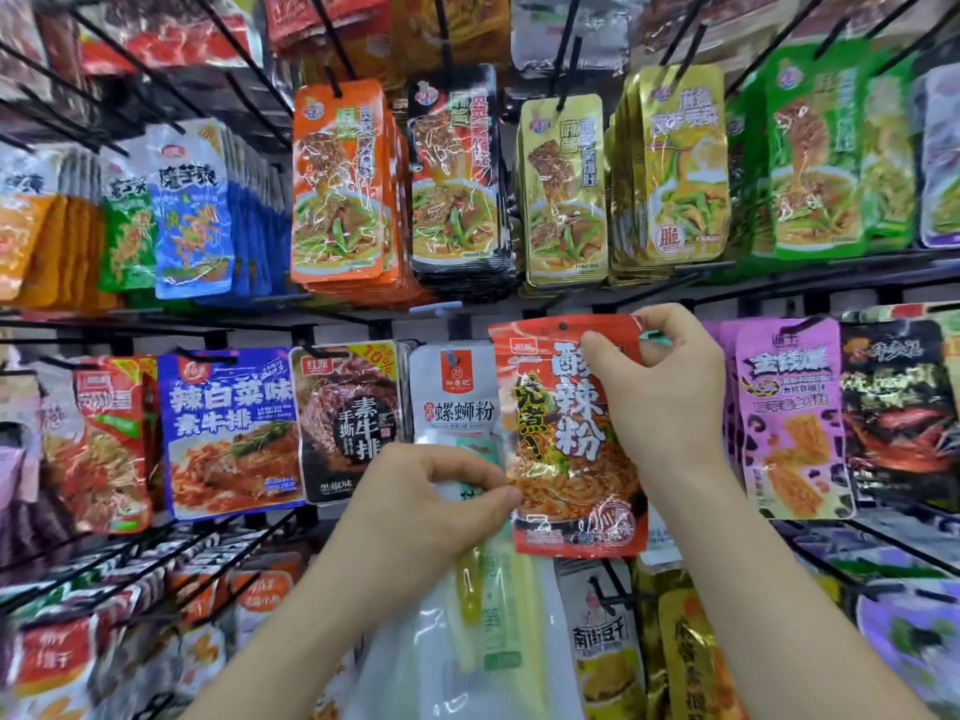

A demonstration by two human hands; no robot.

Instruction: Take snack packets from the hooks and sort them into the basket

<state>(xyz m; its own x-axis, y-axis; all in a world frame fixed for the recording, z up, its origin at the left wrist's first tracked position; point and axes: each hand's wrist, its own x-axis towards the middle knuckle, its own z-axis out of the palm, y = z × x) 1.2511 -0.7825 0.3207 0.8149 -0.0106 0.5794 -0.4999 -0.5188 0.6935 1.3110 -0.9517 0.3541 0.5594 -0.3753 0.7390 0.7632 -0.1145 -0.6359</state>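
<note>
So, pinched the red packet (566,444) at top with the right hand (670,387), gripped the white packet (498,615) with the left hand (415,506).

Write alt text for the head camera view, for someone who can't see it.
The right hand grips the top of a red packet before a wall of hooks hung with snack packets. The left hand holds a pale packet just below.

Red packet (569,444) wrapped in glossy, crinkled plastic film, gold packets (563,200) above it finished in shiny metallic foil, pale packet (493,631) below it made of smooth, partly clear plastic
</note>
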